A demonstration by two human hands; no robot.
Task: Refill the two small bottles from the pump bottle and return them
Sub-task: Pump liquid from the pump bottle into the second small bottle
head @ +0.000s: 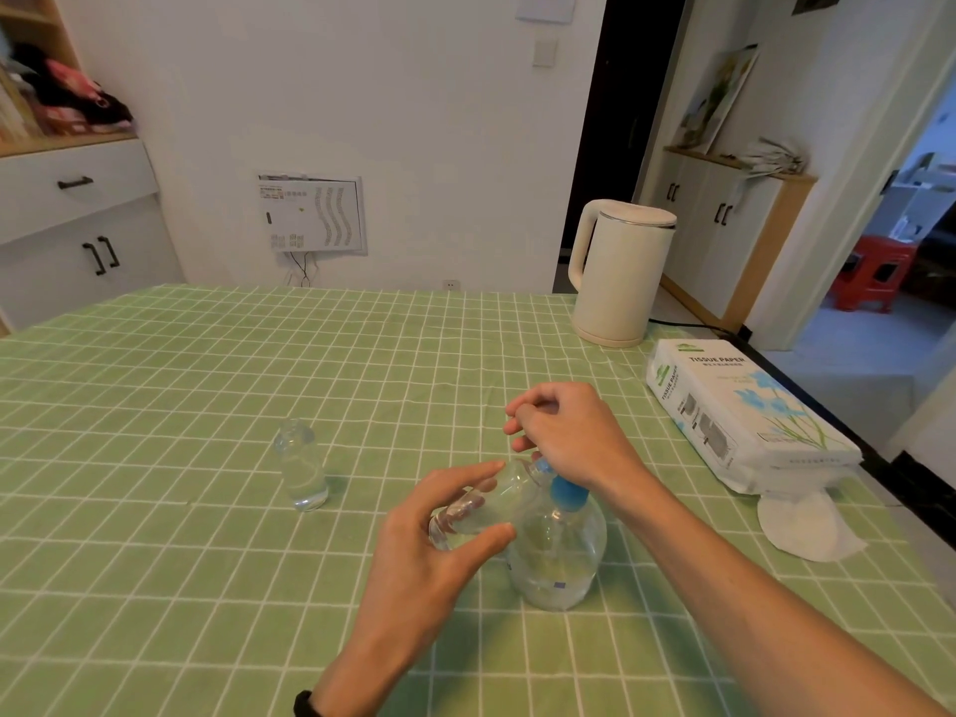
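Home dining room; kettle (621, 274), cupboards (77, 240)

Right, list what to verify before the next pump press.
1. Left hand grips the tilted small bottle: ok.
2. That bottle's mouth lined up with the pump spout: cannot tell, the right hand hides it.
3. Right hand resting on top of the blue pump: ok.
4. Pump bottle upright on the green tablecloth: ok.
5. Second small bottle upright, uncapped, apart from both hands: ok.
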